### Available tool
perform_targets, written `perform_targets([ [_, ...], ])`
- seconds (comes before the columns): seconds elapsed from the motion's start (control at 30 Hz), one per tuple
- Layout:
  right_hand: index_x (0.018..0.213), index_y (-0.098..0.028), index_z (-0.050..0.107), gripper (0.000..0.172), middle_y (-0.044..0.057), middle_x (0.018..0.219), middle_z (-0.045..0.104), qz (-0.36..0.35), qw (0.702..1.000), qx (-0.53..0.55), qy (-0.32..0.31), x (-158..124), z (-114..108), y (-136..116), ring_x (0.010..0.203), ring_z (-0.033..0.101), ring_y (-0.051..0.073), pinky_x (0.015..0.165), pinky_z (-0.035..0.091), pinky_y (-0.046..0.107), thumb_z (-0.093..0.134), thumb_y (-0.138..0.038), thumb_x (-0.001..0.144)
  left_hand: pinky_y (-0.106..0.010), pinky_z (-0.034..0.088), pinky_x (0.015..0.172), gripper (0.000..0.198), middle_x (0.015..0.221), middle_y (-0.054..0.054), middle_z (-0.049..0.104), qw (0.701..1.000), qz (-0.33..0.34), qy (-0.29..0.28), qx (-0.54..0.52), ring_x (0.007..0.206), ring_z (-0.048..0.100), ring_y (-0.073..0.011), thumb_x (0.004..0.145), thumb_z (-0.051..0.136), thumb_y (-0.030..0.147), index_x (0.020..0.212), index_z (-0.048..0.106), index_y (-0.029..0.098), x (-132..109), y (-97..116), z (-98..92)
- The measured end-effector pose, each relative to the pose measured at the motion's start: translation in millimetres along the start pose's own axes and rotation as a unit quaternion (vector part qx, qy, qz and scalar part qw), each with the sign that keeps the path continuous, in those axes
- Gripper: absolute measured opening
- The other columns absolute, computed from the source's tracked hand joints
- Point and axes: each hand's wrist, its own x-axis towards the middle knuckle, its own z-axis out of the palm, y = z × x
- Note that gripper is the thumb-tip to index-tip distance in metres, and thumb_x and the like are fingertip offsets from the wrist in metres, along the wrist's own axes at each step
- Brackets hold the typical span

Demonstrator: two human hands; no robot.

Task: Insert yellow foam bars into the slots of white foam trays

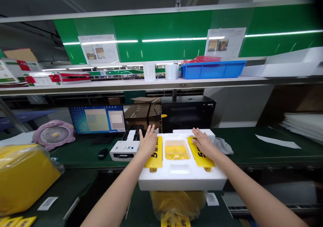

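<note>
A white foam packing tray (181, 178) lies over a yellow object wrapped in clear plastic (178, 201). On its left side sits a yellow printed card (158, 158), with my left hand (148, 142) resting flat on it, fingers spread. My right hand (204, 142) lies open on a second yellow printed card (196, 153) on the tray's right side. Between the cards, yellow shows through a rectangular opening (177, 151) in the foam. Below, another yellow printed piece (175, 220) is partly cut off by the lower edge.
Left of the tray stand a label printer (124, 150), a mouse (103, 154), a monitor (97, 119) and a fan (54, 133). A plastic-wrapped yellow object (25, 178) sits at far left. Behind are a black case (188, 114) and a shelf holding a blue bin (213, 70).
</note>
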Motion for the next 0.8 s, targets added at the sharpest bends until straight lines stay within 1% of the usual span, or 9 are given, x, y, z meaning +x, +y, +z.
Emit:
perform_targets([
  [0.07,0.14,-0.013,0.016,0.058,0.004,0.146,0.014,-0.023,1.0,-0.01,0.016,-5,-14,-10,0.134,0.004,0.017,0.11,0.005,0.042,0.022,-0.041,0.09,-0.051,-0.01,0.107,0.049,0.146,-0.002,0.013,0.999,0.011,0.039,0.004,0.136,0.002,-0.0163,0.089,0.022,0.027,0.138,0.023,0.019,-3,7,-15.2],
  [0.13,0.14,-0.015,0.014,0.061,0.002,0.146,0.01,-0.04,0.998,-0.038,0.039,-8,-25,-17,0.134,0.0,0.017,0.11,0.002,0.042,0.021,-0.048,0.089,-0.046,-0.005,0.11,0.055,0.147,-0.001,0.006,0.998,0.024,0.061,-0.018,0.136,-0.003,-0.0154,0.09,0.018,0.039,0.14,0.011,0.018,-4,14,-23.6],
  [0.2,0.14,-0.014,0.017,0.064,0.004,0.146,0.01,-0.033,0.997,-0.061,0.015,-9,-26,-20,0.134,0.002,0.019,0.11,0.002,0.044,0.023,-0.051,0.088,-0.043,-0.001,0.111,0.061,0.147,-0.003,0.003,0.999,0.043,-0.002,-0.024,0.136,-0.003,-0.0166,0.089,0.016,0.047,0.141,0.008,0.015,-3,16,-20.3],
  [0.27,0.139,-0.013,0.018,0.067,0.006,0.145,0.013,-0.013,0.996,-0.058,-0.066,-9,-20,-18,0.134,0.005,0.021,0.11,0.004,0.045,0.022,-0.054,0.086,-0.042,0.002,0.111,0.066,0.147,-0.008,0.006,0.991,0.055,-0.118,-0.01,0.136,0.001,-0.019,0.087,0.019,0.049,0.14,0.012,0.01,-1,13,-7.7],
  [0.33,0.14,-0.014,0.017,0.07,0.005,0.145,0.012,0.001,0.989,-0.044,-0.141,-11,-10,-15,0.134,0.006,0.021,0.11,0.003,0.045,0.019,-0.058,0.085,-0.041,0.005,0.111,0.069,0.146,-0.012,0.008,0.979,0.057,-0.196,0.004,0.135,0.004,-0.0208,0.086,0.022,0.051,0.139,0.016,0.007,-1,7,6.1],
  [0.5,0.139,-0.02,0.018,0.07,0.003,0.146,0.013,-0.019,0.989,0.034,-0.14,-14,-2,-2,0.134,0.006,0.022,0.109,-0.002,0.045,0.026,-0.061,0.083,-0.043,0.006,0.111,0.069,0.146,-0.008,0.005,0.977,0.063,-0.201,-0.01,0.135,0.002,-0.0201,0.084,0.021,0.057,0.14,0.012,0.016,-3,-1,13.9],
  [0.6,0.138,-0.024,0.023,0.057,0.003,0.143,0.024,-0.002,0.986,0.163,-0.043,7,-1,37,0.131,0.021,0.019,0.109,0.013,0.04,0.025,-0.049,0.088,-0.044,0.005,0.11,0.066,0.147,-0.002,0.005,0.978,0.065,-0.197,-0.012,0.135,0.001,-0.0189,0.084,0.019,0.058,0.139,0.011,0.023,-6,2,10.1],
  [0.7,0.135,-0.014,0.028,0.051,0.01,0.143,0.025,0.098,0.987,0.087,0.091,45,13,104,0.131,0.021,0.017,0.107,0.021,0.034,0.032,-0.027,0.086,-0.044,0.003,0.111,0.064,0.147,-0.001,0.006,0.977,0.058,-0.203,-0.017,0.136,0.002,-0.0187,0.085,0.02,0.057,0.139,0.014,0.023,-6,7,6.9],
  [0.8,0.136,-0.008,0.024,0.072,0.016,0.145,0.012,0.16,0.985,-0.058,0.002,86,37,161,0.134,0.005,0.026,0.107,0.018,0.042,0.053,-0.014,0.07,-0.044,0.002,0.111,0.065,0.147,0.001,0.006,0.976,0.063,-0.187,-0.093,0.136,0.001,-0.0192,0.083,0.025,0.059,0.138,0.02,0.026,-3,4,1.7],
])
